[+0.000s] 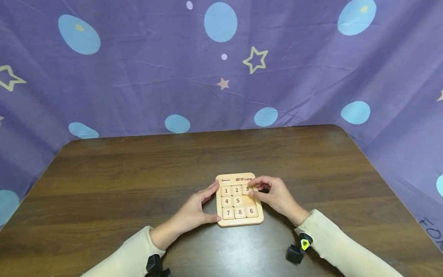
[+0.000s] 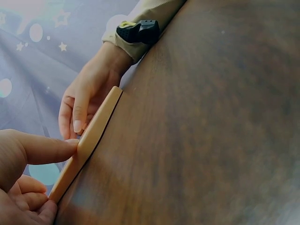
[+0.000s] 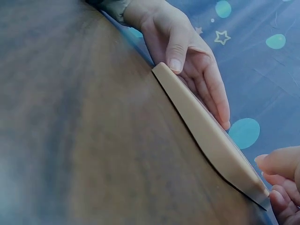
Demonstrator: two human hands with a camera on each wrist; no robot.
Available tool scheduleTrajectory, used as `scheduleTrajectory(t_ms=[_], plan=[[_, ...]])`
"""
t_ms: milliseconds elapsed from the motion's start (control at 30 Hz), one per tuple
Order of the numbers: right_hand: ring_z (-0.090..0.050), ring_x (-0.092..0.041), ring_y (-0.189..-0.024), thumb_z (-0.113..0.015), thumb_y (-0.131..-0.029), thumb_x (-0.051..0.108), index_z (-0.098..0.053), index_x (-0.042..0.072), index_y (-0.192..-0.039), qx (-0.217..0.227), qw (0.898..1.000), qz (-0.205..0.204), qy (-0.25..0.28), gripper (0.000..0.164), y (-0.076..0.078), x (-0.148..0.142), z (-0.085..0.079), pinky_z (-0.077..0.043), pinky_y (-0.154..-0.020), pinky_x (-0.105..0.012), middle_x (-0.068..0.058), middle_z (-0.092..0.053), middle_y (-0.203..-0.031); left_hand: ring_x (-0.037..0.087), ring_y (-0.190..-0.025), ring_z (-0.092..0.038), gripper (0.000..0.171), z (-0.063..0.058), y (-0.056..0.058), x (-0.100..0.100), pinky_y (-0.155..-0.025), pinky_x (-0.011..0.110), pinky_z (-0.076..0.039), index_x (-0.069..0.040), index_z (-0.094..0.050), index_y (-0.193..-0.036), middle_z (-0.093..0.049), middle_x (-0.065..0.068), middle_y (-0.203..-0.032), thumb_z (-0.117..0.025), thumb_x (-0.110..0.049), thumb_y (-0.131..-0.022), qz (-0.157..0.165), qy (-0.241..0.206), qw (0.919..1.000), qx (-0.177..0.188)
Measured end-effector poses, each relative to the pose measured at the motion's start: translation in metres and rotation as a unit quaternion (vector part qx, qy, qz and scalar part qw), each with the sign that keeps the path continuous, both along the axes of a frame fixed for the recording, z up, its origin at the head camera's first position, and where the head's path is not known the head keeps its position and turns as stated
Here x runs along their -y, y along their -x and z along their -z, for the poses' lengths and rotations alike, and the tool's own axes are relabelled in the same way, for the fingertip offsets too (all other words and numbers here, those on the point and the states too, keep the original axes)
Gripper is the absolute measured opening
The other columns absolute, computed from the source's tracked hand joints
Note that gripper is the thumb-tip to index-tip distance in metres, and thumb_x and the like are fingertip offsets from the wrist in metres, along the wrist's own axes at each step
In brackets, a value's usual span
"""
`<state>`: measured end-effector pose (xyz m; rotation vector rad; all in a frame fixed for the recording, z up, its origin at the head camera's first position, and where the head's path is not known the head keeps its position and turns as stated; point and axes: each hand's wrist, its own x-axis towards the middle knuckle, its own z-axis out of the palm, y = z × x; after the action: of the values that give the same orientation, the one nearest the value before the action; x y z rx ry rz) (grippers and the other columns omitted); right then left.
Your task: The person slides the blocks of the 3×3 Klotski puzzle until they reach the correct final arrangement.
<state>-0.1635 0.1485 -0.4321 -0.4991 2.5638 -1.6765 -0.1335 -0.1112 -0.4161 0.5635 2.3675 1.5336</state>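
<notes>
A pale wooden sliding number puzzle (image 1: 240,222) lies flat on the table in the head view. Its top row reads 1, 2, 3, the middle row 4, 5 and a bare slot at right, and the bottom row 7, 8, 6. My left hand (image 1: 194,209) rests along the puzzle's left edge, fingers stretched to the upper corner and thumb at the lower one. With thumb and index finger, my right hand (image 1: 278,194) pinches the number 3 tile (image 1: 246,189), partly covering it. Both wrist views show the puzzle's side edge-on, its tiles hidden.
The dark wooden table (image 1: 138,173) spreads around the puzzle. Behind it hangs a purple curtain (image 1: 155,77) with blue dots and stars. A black wrist device (image 1: 295,254) sits below the right sleeve, near the tabletop.
</notes>
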Motion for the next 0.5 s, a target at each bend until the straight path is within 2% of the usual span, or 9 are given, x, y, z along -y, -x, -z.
scheduleTrajectory(t_ms=[500], plan=[[-0.059,-0.007,-0.076,-0.075,-0.075,0.004,-0.07,0.004,-0.092,0.0,0.998,-0.052,0.026,0.017,-0.022,-0.006,0.001,-0.052,-0.069,-0.02,-0.005,-0.07,-0.088,0.026,-0.139,-0.027,0.087,0.002,0.0,0.002,-0.112,0.042,-0.028,0.005,-0.035,-0.141,-0.03,0.015,-0.151,-0.079,0.001,-0.066,0.003,0.0,1.0,-0.006]])
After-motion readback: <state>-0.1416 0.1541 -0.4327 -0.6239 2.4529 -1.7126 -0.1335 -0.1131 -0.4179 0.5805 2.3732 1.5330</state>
